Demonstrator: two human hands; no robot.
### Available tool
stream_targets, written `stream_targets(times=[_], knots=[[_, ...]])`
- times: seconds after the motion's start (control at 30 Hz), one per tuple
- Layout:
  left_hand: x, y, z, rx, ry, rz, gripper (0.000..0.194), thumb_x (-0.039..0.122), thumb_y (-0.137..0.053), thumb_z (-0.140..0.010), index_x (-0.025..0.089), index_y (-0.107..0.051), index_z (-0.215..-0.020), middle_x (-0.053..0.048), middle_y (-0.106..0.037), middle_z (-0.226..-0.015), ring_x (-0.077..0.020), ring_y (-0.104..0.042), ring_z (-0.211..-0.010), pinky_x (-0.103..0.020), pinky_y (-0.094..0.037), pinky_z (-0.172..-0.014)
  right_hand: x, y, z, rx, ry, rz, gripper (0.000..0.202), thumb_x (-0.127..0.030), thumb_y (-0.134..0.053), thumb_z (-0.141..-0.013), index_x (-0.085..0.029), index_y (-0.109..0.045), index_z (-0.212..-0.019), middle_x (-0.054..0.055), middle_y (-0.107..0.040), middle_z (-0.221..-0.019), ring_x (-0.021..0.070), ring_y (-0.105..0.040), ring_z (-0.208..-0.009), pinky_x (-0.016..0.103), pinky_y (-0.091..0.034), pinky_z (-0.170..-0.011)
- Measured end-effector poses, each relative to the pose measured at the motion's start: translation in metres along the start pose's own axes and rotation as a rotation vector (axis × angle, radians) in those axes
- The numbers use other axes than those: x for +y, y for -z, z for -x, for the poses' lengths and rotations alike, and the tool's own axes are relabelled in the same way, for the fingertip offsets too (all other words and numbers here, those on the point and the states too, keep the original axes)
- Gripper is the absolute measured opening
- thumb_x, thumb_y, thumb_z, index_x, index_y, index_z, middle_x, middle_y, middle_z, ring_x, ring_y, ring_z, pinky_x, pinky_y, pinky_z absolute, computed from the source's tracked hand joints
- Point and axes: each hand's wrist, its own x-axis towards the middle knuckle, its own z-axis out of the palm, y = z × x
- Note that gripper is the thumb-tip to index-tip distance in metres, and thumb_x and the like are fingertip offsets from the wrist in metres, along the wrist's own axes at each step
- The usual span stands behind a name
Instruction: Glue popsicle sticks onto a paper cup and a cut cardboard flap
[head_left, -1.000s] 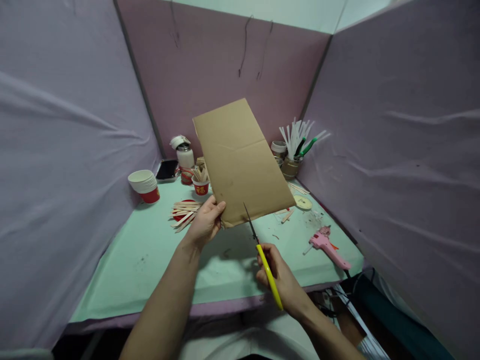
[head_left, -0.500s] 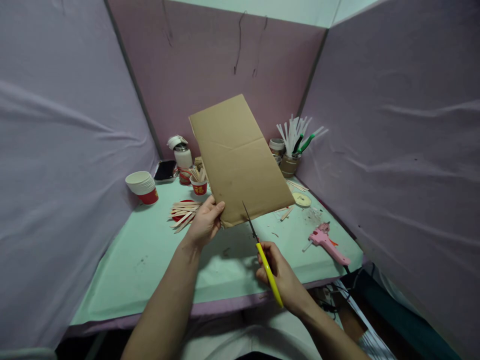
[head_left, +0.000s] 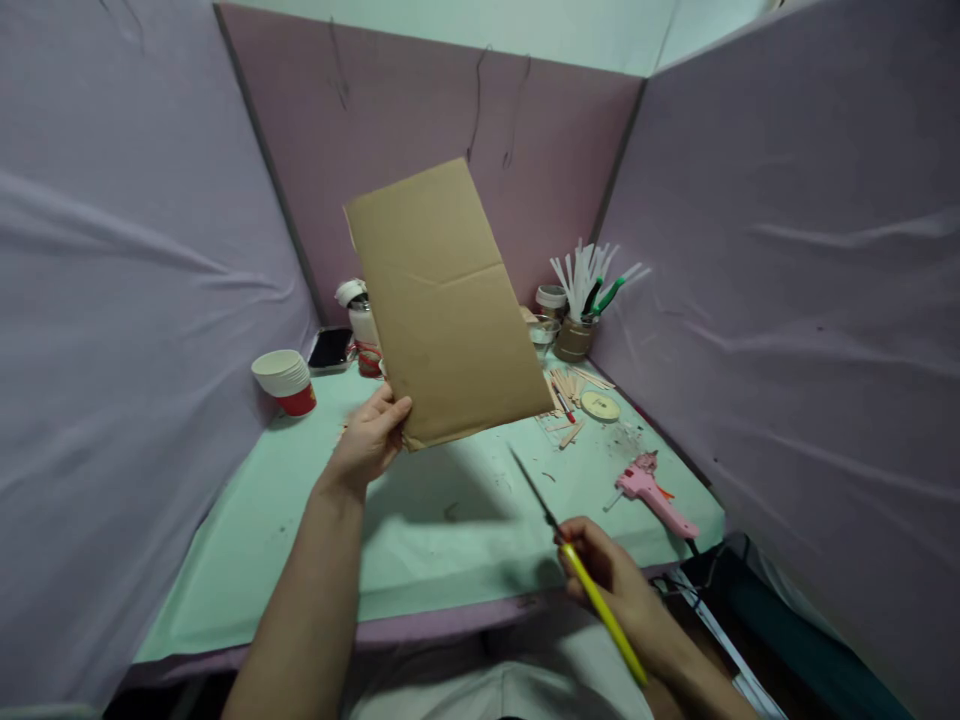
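Observation:
My left hand [head_left: 369,437] grips a brown cardboard sheet [head_left: 448,310] by its lower left corner, thumb on the near face. The sheet is raised above the table and tilted, with a crease across its middle. Lower on the right, my right hand [head_left: 604,570] is closed around yellow-handled scissors [head_left: 600,600]. Their dark blades point up and to the left, below the cardboard and apart from it; the blades look closed together.
A pink glue gun [head_left: 654,494] lies at the table's right side. Stacked paper cups [head_left: 285,380] stand on the left. Behind are a jar of white strips and green-handled pliers [head_left: 576,335], wooden sticks [head_left: 568,385], a yellow disc [head_left: 600,405] and a black-topped tray [head_left: 331,348].
My left hand has carried the cardboard left and slightly up. My right hand has drawn the scissors down and right, away from the cardboard's lower edge.

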Motion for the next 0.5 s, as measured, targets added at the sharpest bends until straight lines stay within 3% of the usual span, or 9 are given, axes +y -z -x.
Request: stream_targets(times=[0.13, 0.27, 0.4, 0.5], knots=[[0.011, 0.011, 0.001, -0.123, 0.082, -0.072, 0.046, 0.029, -0.076, -0.073, 0.017, -0.063, -0.116, -0.012, -0.070, -0.114, -0.0255, -0.067, -0.103, -0.031, -0.055, -0.081, -0.012, 0.026, -0.009, 0.272, 0.167, -0.079, 0.031, -0.041, -0.072, -0.076, -0.022, -0.051, -0.088, -0.005, -0.048, -0.068, 0.0084, -0.040, -0.055, 0.022, -0.030, -0.050], [0.007, 0.007, 0.002, -0.258, 0.221, -0.147, 0.044, 0.032, -0.075, -0.074, 0.017, -0.066, -0.115, -0.010, -0.072, -0.112, -0.0249, -0.067, -0.102, -0.027, -0.053, -0.079, -0.041, 0.030, -0.046, 0.338, 0.354, -0.132, 0.036, -0.049, -0.072, -0.072, -0.020, -0.053, -0.081, -0.003, -0.053, -0.062, 0.0096, -0.045, -0.049, 0.025, -0.034, -0.048], [0.000, 0.005, 0.002, -0.287, 0.334, -0.227, 0.044, 0.032, -0.076, -0.073, 0.017, -0.068, -0.114, -0.009, -0.073, -0.109, -0.0247, -0.068, -0.095, -0.025, -0.052, -0.074, -0.049, 0.016, -0.072, 0.420, 0.301, -0.298, 0.039, -0.043, -0.077, -0.065, -0.021, -0.049, -0.081, -0.006, -0.052, -0.061, 0.0075, -0.043, -0.043, 0.023, -0.033, -0.043], [-0.004, 0.007, -0.003, -0.194, 0.340, -0.205, 0.044, 0.034, -0.077, -0.071, 0.018, -0.070, -0.111, -0.009, -0.074, -0.101, -0.0214, -0.070, -0.081, -0.024, -0.050, -0.063, -0.038, 0.005, -0.079, 0.473, 0.236, -0.257, 0.037, -0.038, -0.077, -0.066, -0.022, -0.047, -0.080, -0.009, -0.046, -0.054, 0.0086, -0.044, -0.043, 0.023, -0.035, -0.043]])
